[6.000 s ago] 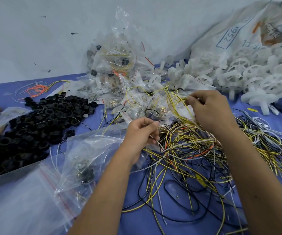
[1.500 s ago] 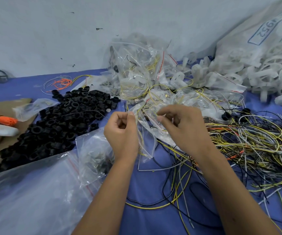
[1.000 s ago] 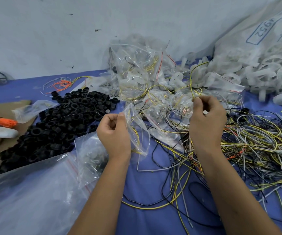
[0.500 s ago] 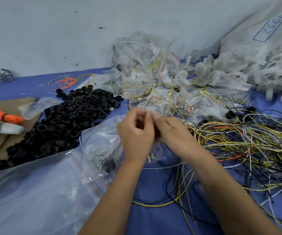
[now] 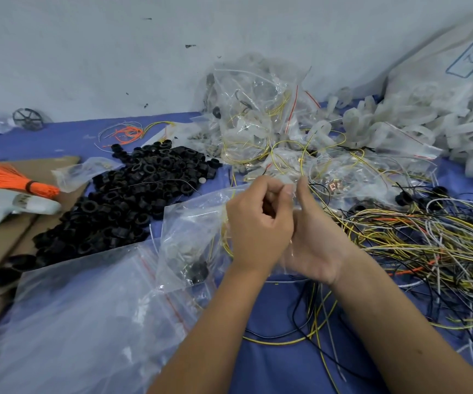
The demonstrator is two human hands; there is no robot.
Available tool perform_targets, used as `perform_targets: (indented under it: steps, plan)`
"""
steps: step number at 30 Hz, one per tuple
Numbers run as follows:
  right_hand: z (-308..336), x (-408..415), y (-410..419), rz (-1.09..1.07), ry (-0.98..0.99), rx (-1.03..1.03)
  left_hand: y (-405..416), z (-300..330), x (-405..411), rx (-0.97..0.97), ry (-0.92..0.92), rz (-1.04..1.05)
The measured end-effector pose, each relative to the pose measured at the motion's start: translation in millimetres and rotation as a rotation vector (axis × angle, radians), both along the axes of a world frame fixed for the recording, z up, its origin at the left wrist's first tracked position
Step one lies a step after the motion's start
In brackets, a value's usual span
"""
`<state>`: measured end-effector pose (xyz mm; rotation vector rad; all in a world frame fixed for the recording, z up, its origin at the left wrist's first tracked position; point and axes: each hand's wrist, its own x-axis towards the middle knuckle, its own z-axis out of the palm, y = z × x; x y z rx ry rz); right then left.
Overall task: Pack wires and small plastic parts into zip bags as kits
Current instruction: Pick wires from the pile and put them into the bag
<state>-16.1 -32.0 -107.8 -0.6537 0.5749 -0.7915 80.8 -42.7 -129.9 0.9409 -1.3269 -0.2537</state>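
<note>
Pinched between my left hand (image 5: 258,223) and my right hand (image 5: 317,237) is a small zip bag (image 5: 286,180) of thin clear plastic, held above the blue table (image 5: 280,365). Both hands are closed narrow, thumb against fingers, at the bag's upper edge, and they touch each other at the heel. A yellow wire (image 5: 302,163) curves up out of the bag's mouth. The film is crinkled and glossy; I cannot tell what else is inside it. Just left of my left hand lies another clear bag (image 5: 189,245) with dark parts showing through. Farther left sits a heap of black plastic rings (image 5: 127,200), matte and round. To my right spreads a tangle of yellow, black and white wires (image 5: 428,240). Beyond my hands lies a pile of filled bags (image 5: 258,109) with red-striped seals.
</note>
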Motion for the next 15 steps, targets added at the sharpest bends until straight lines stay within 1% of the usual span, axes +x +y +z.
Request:
perform_targets:
  steps: [3,4,5,7,10,15]
  plan:
    - [0.7,-7.7,-6.4,-0.117,0.368,-0.169,-3.6,-3.2,4.5,0.04,0.016,0.026]
    - [1.9,-10.1,-7.2,-0.133,0.443,-0.195,-4.6,-4.0,5.5,0.057,0.023,0.032]
    - [3.9,-12.2,-6.8,-0.118,0.461,-0.205,-5.4,-4.3,5.6,0.069,0.027,0.035]
    - [9.7,-13.8,-3.6,-0.027,0.38,-0.19,-5.8,-5.0,5.8,0.075,0.022,0.044]
    - [11.9,-14.3,-2.4,0.05,0.252,-0.161,-5.6,-3.8,5.4,0.063,0.031,0.044]
    - [0.6,-5.9,-2.2,0.048,0.082,-0.045,-2.6,3.7,1.4,0.018,0.082,0.01]
